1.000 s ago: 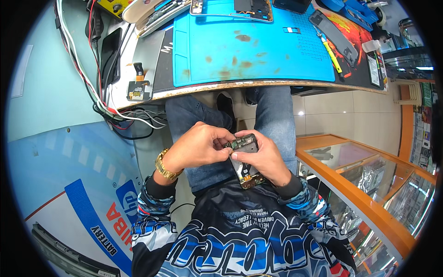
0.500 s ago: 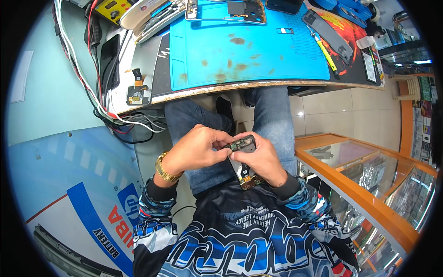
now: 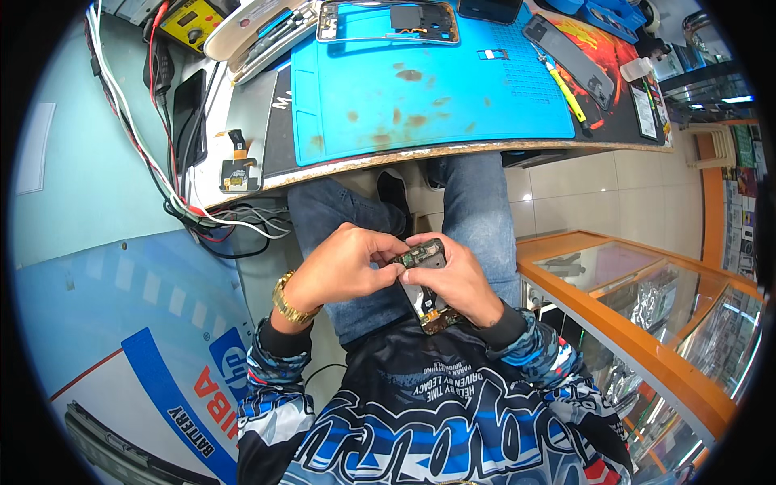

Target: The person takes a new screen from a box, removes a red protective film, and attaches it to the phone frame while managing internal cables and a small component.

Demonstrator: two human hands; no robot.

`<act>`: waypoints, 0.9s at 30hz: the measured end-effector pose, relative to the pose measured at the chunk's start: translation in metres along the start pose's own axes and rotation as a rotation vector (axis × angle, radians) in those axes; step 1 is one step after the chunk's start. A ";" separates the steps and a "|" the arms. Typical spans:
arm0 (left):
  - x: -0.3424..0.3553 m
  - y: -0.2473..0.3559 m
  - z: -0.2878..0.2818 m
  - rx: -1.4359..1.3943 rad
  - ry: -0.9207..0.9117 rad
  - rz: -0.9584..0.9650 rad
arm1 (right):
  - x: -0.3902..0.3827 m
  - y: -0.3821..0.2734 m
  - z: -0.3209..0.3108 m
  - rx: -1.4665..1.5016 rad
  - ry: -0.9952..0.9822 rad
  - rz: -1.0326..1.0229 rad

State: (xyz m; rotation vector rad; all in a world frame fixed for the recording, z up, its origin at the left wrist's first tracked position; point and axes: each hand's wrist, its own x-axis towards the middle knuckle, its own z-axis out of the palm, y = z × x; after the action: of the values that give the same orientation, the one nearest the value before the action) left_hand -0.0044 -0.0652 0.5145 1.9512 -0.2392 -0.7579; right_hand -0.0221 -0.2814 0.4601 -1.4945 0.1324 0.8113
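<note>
Above my lap I hold an opened smartphone (image 3: 431, 305) with its inner parts bare: a green circuit board at the far end, a silvery middle and a copper-coloured flex near my body. My right hand (image 3: 459, 279) grips it along the right side, thumb lying across it. My left hand (image 3: 346, 265), below a gold wristwatch (image 3: 293, 299), pinches at the left edge of the phone's far end, fingertips against it. Whether a small part sits between those fingertips is hidden.
Ahead is a workbench with a blue repair mat (image 3: 436, 97), bearing a phone frame (image 3: 388, 22) and a yellow-handled tool (image 3: 568, 90). A phone part with a flex (image 3: 240, 162) lies at the bench's left corner, by cables (image 3: 182, 202). A glass display case (image 3: 638, 315) stands at my right.
The view has shifted slightly, so the bench sits a little further left. Both hands keep nearly the same hold on the phone, with only small finger movement.
</note>
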 end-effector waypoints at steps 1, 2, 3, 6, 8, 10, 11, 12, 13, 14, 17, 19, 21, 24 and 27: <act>-0.001 0.000 0.001 0.000 0.001 -0.002 | -0.001 -0.001 0.001 -0.006 0.004 0.005; -0.001 -0.001 0.001 -0.024 0.026 0.030 | -0.002 -0.002 0.001 -0.011 0.009 0.010; -0.001 -0.002 0.002 -0.048 0.050 0.063 | -0.002 -0.001 0.002 -0.010 0.007 0.010; 0.000 -0.007 0.005 -0.120 0.058 0.032 | -0.003 -0.001 0.001 -0.017 0.021 0.002; 0.000 -0.008 0.003 -0.098 0.025 -0.013 | -0.003 0.000 0.002 -0.010 0.030 0.002; -0.001 -0.007 0.003 -0.075 -0.007 -0.058 | -0.002 0.003 0.001 -0.004 0.018 -0.016; -0.002 -0.004 0.005 -0.051 0.021 -0.049 | -0.002 0.004 0.000 0.001 0.005 -0.034; -0.003 -0.002 0.007 -0.027 0.049 -0.041 | -0.002 0.003 -0.001 0.002 0.006 -0.036; -0.004 -0.003 0.011 -0.025 0.050 -0.041 | -0.004 0.000 -0.002 0.039 -0.023 -0.043; -0.005 -0.007 0.016 -0.043 0.111 -0.001 | -0.005 -0.002 -0.003 0.075 -0.053 -0.050; -0.006 -0.016 0.022 -0.067 0.201 0.068 | -0.005 0.003 -0.009 0.097 -0.110 -0.078; -0.008 -0.024 0.022 -0.075 0.230 0.096 | -0.005 0.000 -0.011 0.064 -0.132 -0.071; -0.010 -0.034 0.022 -0.232 0.164 0.036 | -0.004 -0.001 -0.011 0.032 -0.157 -0.061; -0.014 -0.042 0.022 -0.705 0.054 -0.140 | 0.000 0.000 -0.011 0.016 -0.158 -0.044; -0.016 -0.044 0.037 -0.929 0.111 -0.129 | 0.002 0.004 -0.010 0.070 -0.137 -0.022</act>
State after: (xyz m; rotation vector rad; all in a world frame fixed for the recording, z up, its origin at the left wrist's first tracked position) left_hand -0.0460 -0.0634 0.4710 1.1172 0.2775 -0.6689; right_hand -0.0192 -0.2903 0.4543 -1.3678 0.0415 0.8803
